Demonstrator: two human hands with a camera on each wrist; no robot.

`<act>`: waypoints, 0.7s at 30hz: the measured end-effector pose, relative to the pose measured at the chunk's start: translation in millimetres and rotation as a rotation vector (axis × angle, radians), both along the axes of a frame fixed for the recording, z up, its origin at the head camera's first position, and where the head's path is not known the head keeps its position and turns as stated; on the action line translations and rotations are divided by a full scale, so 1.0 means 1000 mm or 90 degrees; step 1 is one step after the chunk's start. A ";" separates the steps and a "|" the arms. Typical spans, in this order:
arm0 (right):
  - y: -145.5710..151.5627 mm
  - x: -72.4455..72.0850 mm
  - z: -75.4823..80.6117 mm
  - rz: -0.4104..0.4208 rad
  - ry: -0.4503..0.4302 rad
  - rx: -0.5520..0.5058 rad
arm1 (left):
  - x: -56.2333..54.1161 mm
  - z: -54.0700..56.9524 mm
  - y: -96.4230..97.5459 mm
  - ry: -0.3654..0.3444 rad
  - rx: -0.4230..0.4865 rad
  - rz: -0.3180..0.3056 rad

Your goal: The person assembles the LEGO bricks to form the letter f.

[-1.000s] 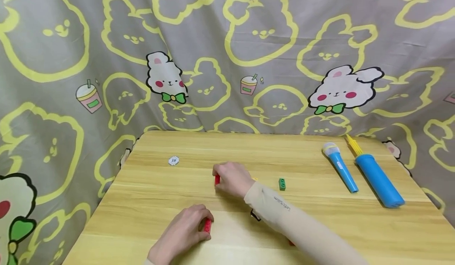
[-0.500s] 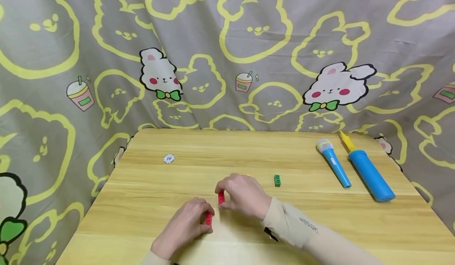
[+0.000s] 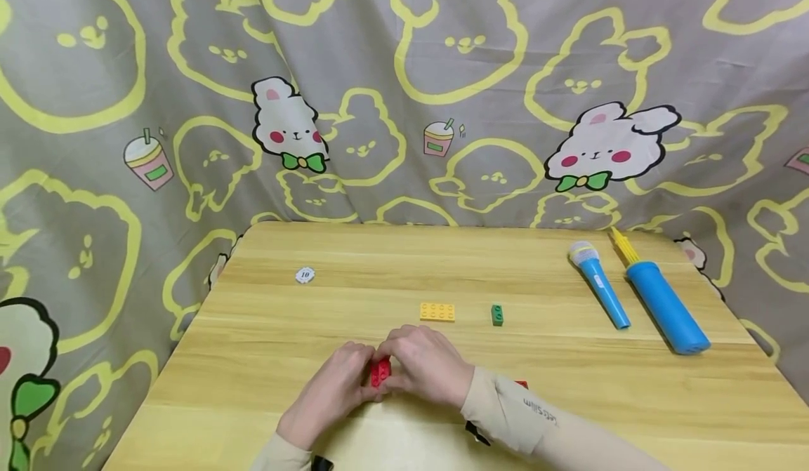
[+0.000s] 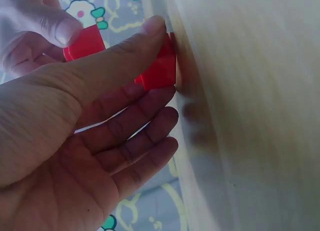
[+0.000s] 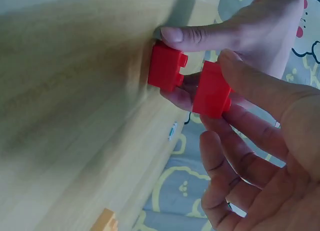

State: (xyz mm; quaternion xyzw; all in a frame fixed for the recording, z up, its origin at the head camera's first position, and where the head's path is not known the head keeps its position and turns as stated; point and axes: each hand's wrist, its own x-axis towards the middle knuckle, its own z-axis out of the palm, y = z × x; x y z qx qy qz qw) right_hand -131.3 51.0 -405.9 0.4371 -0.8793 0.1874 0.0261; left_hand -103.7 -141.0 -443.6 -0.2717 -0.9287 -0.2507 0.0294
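Observation:
Two red toy building bricks are held close together over the table's middle front. My left hand (image 3: pixel 331 390) pinches one red brick (image 5: pixel 165 66) between thumb and fingers, low at the tabletop with its studs facing up. Just above it, my right hand (image 3: pixel 432 366) pinches the other red brick (image 5: pixel 211 93), also studs up. In the right wrist view a narrow gap shows between the two bricks. The head view has them overlapping between the fingertips. Beyond the right hand lie a yellow eight-stud brick (image 3: pixel 437 312) and a green two-stud brick (image 3: pixel 497 315).
On the wooden table (image 3: pixel 253 380), a white chip marked 10 (image 3: pixel 305 275) lies at the back left. A blue toy microphone (image 3: pixel 603 292) and a blue pump (image 3: pixel 668 308) are at the right. A small red piece (image 3: pixel 521 384) peeks out beside the right sleeve. Patterned curtain surrounds the table.
My right hand has come toward me and down to the left hand, bringing its red brick to the other one. The yellow brick has come into full view.

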 end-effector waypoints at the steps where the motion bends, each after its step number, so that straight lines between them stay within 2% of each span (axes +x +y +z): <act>1: 0.000 0.000 -0.001 0.000 0.000 -0.005 | 0.000 0.000 0.000 -0.003 0.006 0.001; 14: -0.006 0.001 -0.013 0.008 -0.019 -0.040 | 0.000 0.002 0.002 0.000 0.016 -0.024; 21: -0.007 0.000 -0.020 0.007 -0.005 -0.053 | -0.001 0.000 0.001 0.006 0.013 -0.028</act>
